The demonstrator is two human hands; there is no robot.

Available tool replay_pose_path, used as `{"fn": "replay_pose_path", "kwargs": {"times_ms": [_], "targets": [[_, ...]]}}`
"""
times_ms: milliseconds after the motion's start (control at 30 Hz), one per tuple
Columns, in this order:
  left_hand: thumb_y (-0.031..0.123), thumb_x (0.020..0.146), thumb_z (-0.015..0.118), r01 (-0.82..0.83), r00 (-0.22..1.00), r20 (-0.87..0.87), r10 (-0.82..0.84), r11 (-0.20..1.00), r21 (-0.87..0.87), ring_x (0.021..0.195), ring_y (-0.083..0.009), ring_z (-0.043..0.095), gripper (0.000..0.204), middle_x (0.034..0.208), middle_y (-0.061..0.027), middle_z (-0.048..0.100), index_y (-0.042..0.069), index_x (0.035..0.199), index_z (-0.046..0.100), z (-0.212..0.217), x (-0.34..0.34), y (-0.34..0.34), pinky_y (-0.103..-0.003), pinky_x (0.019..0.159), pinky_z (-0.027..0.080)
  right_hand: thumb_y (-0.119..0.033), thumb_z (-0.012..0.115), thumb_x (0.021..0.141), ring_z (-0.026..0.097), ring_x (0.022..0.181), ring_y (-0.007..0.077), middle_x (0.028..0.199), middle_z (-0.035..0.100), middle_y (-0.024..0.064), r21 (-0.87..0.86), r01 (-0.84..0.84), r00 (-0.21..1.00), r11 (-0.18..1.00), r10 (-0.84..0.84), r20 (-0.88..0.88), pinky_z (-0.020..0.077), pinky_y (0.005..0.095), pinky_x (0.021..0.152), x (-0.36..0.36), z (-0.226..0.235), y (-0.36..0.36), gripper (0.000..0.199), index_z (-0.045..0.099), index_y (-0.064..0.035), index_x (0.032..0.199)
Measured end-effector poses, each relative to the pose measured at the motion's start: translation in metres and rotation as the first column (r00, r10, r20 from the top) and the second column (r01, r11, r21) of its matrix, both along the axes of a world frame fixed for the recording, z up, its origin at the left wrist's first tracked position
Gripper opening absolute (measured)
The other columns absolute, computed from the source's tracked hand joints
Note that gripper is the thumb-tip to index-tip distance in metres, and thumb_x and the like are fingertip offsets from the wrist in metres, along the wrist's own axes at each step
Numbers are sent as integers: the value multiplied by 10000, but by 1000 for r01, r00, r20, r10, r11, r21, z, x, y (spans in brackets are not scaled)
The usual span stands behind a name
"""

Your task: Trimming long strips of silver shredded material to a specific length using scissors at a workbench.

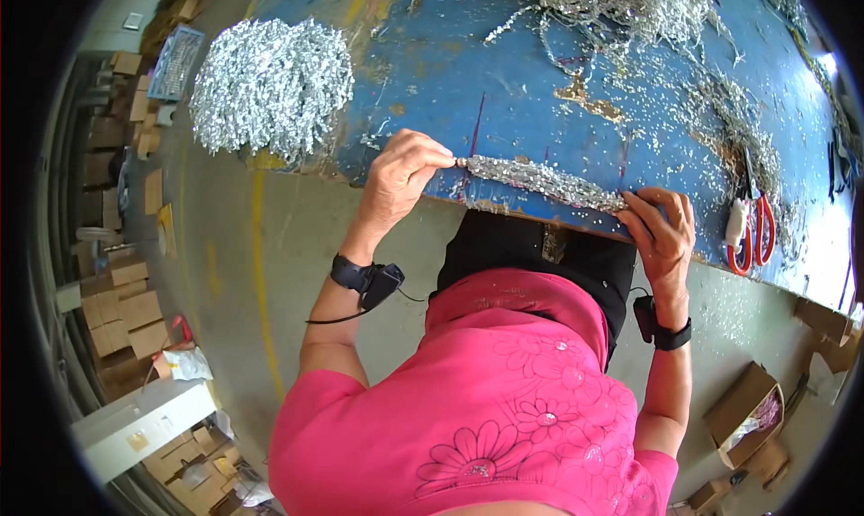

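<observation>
A silver tinsel bundle (pixel 540 181) is stretched along the near edge of the blue table (pixel 432 75), between my two hands. My left hand (pixel 400 176) pinches its left end, where a small knob or tied tip shows at the fingertips. At the other end, my right hand (pixel 661 226) has its thumb and fingers closed on the tinsel. Dark purple lines are drawn on the tabletop by the bundle. To the right of my right hand lie red-handled scissors (pixel 754 233), with something white wrapped on one handle.
A fluffy silver tinsel heap (pixel 274 89) covers the table's left corner. Loose tinsel strands (pixel 630 8) pile at the far side, and more scraps (pixel 742 125) lie at right among glitter bits. Cardboard boxes (pixel 126 309) stack along the left; an open carton (pixel 747 412) stands at lower right.
</observation>
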State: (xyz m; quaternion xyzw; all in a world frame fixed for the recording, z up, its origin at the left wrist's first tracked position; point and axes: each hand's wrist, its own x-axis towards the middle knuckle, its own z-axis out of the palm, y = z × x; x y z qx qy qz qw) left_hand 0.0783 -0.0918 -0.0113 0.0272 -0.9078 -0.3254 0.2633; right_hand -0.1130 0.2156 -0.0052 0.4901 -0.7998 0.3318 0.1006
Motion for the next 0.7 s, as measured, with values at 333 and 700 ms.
{"fn": "replay_pose_path", "kwargs": {"times_ms": [333, 700], "targets": [[-99, 756, 666, 47, 997, 57, -49, 998, 37, 892, -223, 609, 217, 939, -60, 659, 65, 898, 684, 4, -7, 1, -333, 753, 493, -97, 758, 721, 587, 867, 254, 947, 636, 71, 39, 34, 999, 999, -34, 5, 469, 364, 761, 0, -1, 9, 264, 722, -61, 980], [137, 756, 734, 296, 954, 12, -299, 938, -179, 970, -184, 580, 200, 958, -7, 624, 136, 941, 657, 11, -106, 130, -392, 913, 365, -191, 720, 786, 570, 863, 224, 949, 618, 24, -30, 3, 999, 1000, -2, 39, 436, 356, 760, 0, -10, 6, 209, 712, -102, 975]]}}
